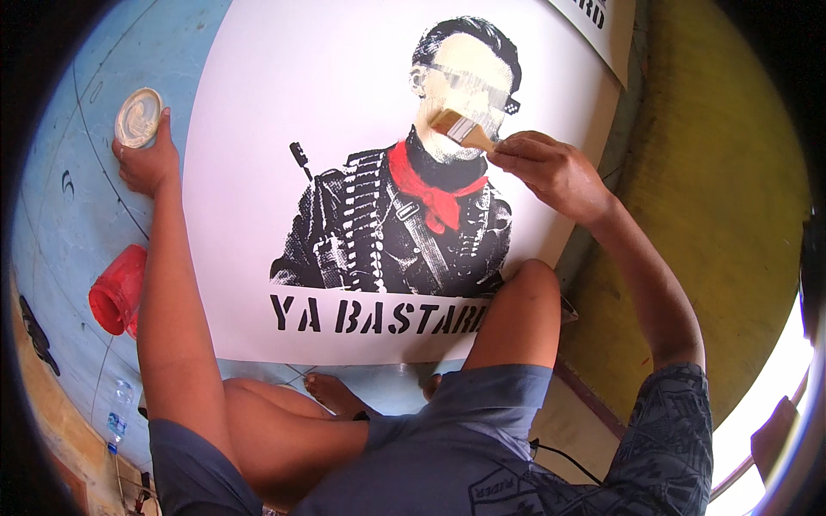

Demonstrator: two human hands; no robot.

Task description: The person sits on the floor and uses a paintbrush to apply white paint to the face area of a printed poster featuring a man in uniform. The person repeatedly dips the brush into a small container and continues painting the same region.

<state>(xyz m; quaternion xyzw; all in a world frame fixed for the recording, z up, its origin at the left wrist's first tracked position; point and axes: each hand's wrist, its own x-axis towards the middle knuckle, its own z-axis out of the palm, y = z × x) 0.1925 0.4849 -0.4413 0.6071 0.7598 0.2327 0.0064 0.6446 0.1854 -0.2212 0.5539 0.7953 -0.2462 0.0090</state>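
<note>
My right hand (551, 168) grips the wooden handle of a flat paintbrush (465, 131). Its bristles rest on or just above the face area of a large white poster (249, 95); contact is hard to judge. On the poster is a black stencil-style portrait (353, 224) with a red neckerchief (430, 193). Cream paint (456, 60) covers much of its face area, streaky across the eye band. Off the poster's left edge, my left hand (148, 159) is closed around a small round tub (139, 118) with cream paint inside, tilted so its mouth shows.
A red plastic container (118, 291) lies on the blue floor (52, 198) beside my left forearm. Below it is a plastic bottle (119, 417). Another printed sheet (594, 21) overlaps the far right corner. A yellow-green surface (714, 198) runs along the right. My knee (525, 284) overlaps the poster's near edge.
</note>
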